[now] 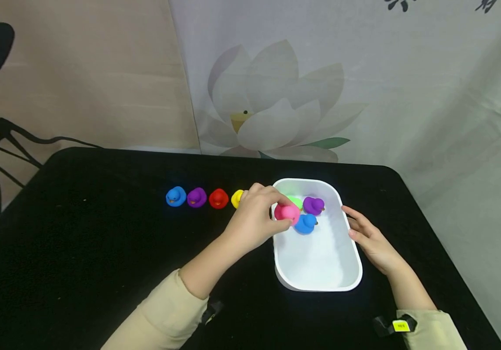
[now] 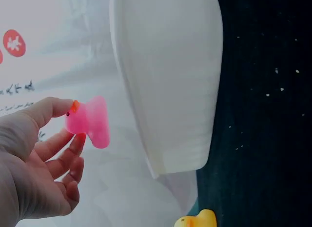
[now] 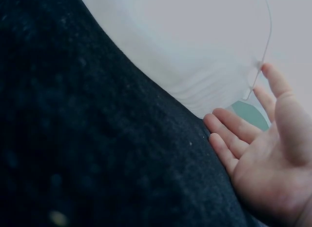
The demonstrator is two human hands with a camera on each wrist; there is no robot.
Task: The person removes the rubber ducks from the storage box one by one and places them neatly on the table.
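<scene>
Beige left sleeve (image 1: 163,311) | your left hand (image 1: 260,210) pinches the pink rubber duck (image 1: 288,212) at the left rim of the white tray (image 1: 320,262) | right hand (image 1: 371,240) loose-fingered against its right side — brace it | lower clear of the blue duck (image 1: 305,223) — then release

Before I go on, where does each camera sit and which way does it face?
Head: worn on the head, looking forward and down at the white rectangular plastic tray; left hand, right hand and beige sleeves show.
Left wrist: worn there, looking along the left hand, whose fingers pinch a pink toy duck, towards the tray's outside.
Right wrist: worn there, facing the right hand at the tray's side.
Shared: head and left wrist both show the pink toy duck.
</scene>
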